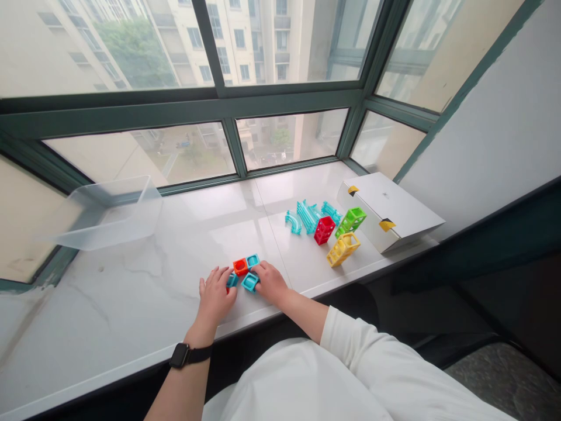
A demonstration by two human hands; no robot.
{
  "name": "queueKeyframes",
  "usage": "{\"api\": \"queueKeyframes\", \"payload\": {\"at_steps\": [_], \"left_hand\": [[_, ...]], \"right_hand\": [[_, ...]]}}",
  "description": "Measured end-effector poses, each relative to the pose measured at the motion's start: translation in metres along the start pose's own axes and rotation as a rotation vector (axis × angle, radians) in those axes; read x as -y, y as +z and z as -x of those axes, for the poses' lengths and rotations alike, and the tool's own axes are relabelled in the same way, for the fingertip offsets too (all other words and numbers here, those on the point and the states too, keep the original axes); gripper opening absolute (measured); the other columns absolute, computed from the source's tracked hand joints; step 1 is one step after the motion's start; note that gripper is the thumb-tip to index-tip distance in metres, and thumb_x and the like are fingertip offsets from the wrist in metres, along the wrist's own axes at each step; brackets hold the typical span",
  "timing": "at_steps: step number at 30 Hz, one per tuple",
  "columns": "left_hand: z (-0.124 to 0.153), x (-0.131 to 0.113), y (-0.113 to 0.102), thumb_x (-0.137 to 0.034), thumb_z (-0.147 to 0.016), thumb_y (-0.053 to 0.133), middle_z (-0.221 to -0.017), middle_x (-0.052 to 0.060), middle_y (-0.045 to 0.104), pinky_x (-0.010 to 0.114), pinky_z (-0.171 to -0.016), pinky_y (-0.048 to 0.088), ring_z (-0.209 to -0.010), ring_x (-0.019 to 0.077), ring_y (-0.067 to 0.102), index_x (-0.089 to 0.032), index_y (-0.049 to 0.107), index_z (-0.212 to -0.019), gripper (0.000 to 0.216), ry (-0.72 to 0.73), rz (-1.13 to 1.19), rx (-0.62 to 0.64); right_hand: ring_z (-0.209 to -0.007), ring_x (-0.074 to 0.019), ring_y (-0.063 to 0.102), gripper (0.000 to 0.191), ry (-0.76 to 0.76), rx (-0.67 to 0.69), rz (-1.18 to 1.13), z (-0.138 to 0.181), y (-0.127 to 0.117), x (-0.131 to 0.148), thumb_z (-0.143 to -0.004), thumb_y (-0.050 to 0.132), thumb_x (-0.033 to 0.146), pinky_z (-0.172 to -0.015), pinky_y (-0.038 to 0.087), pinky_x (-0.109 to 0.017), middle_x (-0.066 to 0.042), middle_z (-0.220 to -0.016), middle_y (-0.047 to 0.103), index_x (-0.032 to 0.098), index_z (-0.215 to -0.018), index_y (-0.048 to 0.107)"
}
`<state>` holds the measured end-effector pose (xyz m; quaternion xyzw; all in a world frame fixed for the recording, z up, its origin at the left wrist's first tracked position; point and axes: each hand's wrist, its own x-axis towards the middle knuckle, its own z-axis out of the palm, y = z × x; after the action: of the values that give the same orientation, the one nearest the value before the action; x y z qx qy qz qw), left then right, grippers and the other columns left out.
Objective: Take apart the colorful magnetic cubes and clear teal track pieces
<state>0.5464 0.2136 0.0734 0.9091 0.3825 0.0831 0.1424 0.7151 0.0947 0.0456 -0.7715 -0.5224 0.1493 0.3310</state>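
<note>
My right hand [270, 282] has the near blue block [250, 282] pinched at its right side, probably to leave the other faces free. Left hand [215, 292] is cupped over the left blue block [232, 280], maybe steadying it, can't tell if it's gripped. Just past those, 1 orange-red block [241, 266] touches the far blue block [253, 261]. It's all on a glossy marble-look counter [175, 257], 3 block towers [324, 230] right, clear bin [105, 238] left, windows [289, 137] far side.

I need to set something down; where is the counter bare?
Bare: between the plastic bin and the left hand, and from the small blocks back to the window frame. Crowded: between left and right hand, and farther right, among track pieces, towers and white box.
</note>
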Motion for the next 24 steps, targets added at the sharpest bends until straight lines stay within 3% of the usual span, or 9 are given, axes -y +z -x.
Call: {"api": "queueKeyframes", "payload": {"at_steps": [3, 7, 11, 13, 15, 17, 19, 21, 24], "left_hand": [[0.002, 0.000, 0.004, -0.023, -0.096, 0.048, -0.160, 0.010, 0.057, 0.069, -0.128, 0.022, -0.157, 0.0337, 0.038, -0.026, 0.061, -0.145, 0.050, 0.025, 0.015, -0.007], [0.004, -0.005, 0.005, -0.047, -0.101, 0.053, -0.160, 0.013, 0.056, 0.070, -0.128, 0.021, -0.157, 0.0356, 0.037, -0.024, 0.058, -0.146, 0.051, 0.043, -0.010, -0.037], [0.004, -0.009, 0.004, -0.054, -0.099, 0.059, -0.160, 0.016, 0.055, 0.071, -0.127, 0.019, -0.156, 0.0376, 0.036, -0.023, 0.057, -0.148, 0.058, 0.032, -0.060, -0.041], [0.003, -0.010, 0.004, -0.054, -0.099, 0.059, -0.160, 0.016, 0.055, 0.071, -0.127, 0.019, -0.156, 0.0374, 0.037, -0.023, 0.057, -0.148, 0.058, 0.030, -0.069, -0.038], [0.002, -0.009, 0.005, -0.054, -0.099, 0.059, -0.159, 0.016, 0.056, 0.070, -0.127, 0.020, -0.156, 0.0371, 0.037, -0.024, 0.057, -0.147, 0.057, 0.035, -0.071, -0.035], [0.002, -0.011, 0.005, -0.054, -0.099, 0.059, -0.158, 0.016, 0.056, 0.070, -0.127, 0.020, -0.156, 0.0372, 0.036, -0.024, 0.058, -0.147, 0.056, 0.034, -0.072, -0.035], [0.001, -0.014, 0.005, -0.057, -0.099, 0.058, -0.158, 0.017, 0.056, 0.073, -0.126, 0.019, -0.157, 0.0384, 0.035, -0.024, 0.057, -0.147, 0.058, 0.014, -0.073, -0.036], [0.000, -0.020, 0.006, -0.059, -0.099, 0.057, -0.157, 0.018, 0.057, 0.078, -0.124, 0.017, -0.157, 0.0405, 0.035, -0.022, 0.055, -0.149, 0.062, -0.013, -0.078, -0.045], [-0.004, -0.030, 0.008, -0.061, -0.100, 0.055, -0.155, 0.021, 0.058, 0.082, -0.122, 0.013, -0.156, 0.0441, 0.035, -0.018, 0.053, -0.151, 0.066, -0.044, -0.099, -0.086]], "right_hand": [[-0.095, -0.0227, 0.068, 0.028, 0.086, 0.018, 0.011, -0.004, 0.003, 0.003, -0.085, 0.068, 0.014, -0.086, 0.054, -0.033, -0.005, -0.114, 0.068, 0.025, -0.111, 0.068], [-0.089, -0.0189, 0.068, 0.035, 0.061, 0.039, -0.077, 0.001, 0.003, 0.006, -0.084, 0.072, 0.014, -0.085, 0.056, -0.031, -0.003, -0.116, 0.068, 0.025, -0.117, 0.066], [-0.079, -0.0153, 0.067, 0.041, -0.031, -0.071, -0.179, 0.028, -0.040, 0.009, -0.089, 0.070, 0.016, -0.081, 0.060, -0.031, -0.002, -0.111, 0.066, 0.026, -0.128, 0.061], [-0.099, -0.0197, 0.070, 0.037, -0.200, -0.284, -0.167, 0.051, -0.083, 0.005, -0.093, 0.065, 0.014, -0.093, 0.060, -0.036, -0.003, -0.109, 0.066, 0.029, -0.126, 0.062], [-0.121, -0.0267, 0.065, 0.039, -0.287, -0.618, -0.079, 0.075, -0.133, -0.008, -0.092, 0.069, 0.019, -0.109, 0.055, -0.049, -0.007, -0.123, 0.063, 0.031, -0.129, 0.061], [-0.132, -0.0324, 0.058, 0.057, -0.194, -1.019, -0.027, 0.094, -0.176, -0.031, -0.088, 0.076, 0.029, -0.116, 0.047, -0.061, -0.012, -0.134, 0.057, 0.029, -0.140, 0.052], [-0.135, -0.0339, 0.056, 0.075, -0.054, -1.182, -0.038, 0.104, -0.200, -0.062, -0.086, 0.079, 0.040, -0.119, 0.042, -0.065, -0.015, -0.140, 0.053, 0.025, -0.150, 0.042], [-0.139, -0.0339, 0.055, 0.086, 0.071, -1.139, -0.091, 0.105, -0.201, -0.094, -0.084, 0.080, 0.048, -0.120, 0.042, -0.062, -0.017, -0.145, 0.054, 0.022, -0.154, 0.037], [-0.133, -0.0318, 0.062, 0.093, 0.226, -0.950, -0.143, 0.095, -0.174, -0.129, -0.085, 0.077, 0.057, -0.110, 0.053, -0.051, -0.021, -0.145, 0.058, 0.019, -0.158, 0.033]]}}
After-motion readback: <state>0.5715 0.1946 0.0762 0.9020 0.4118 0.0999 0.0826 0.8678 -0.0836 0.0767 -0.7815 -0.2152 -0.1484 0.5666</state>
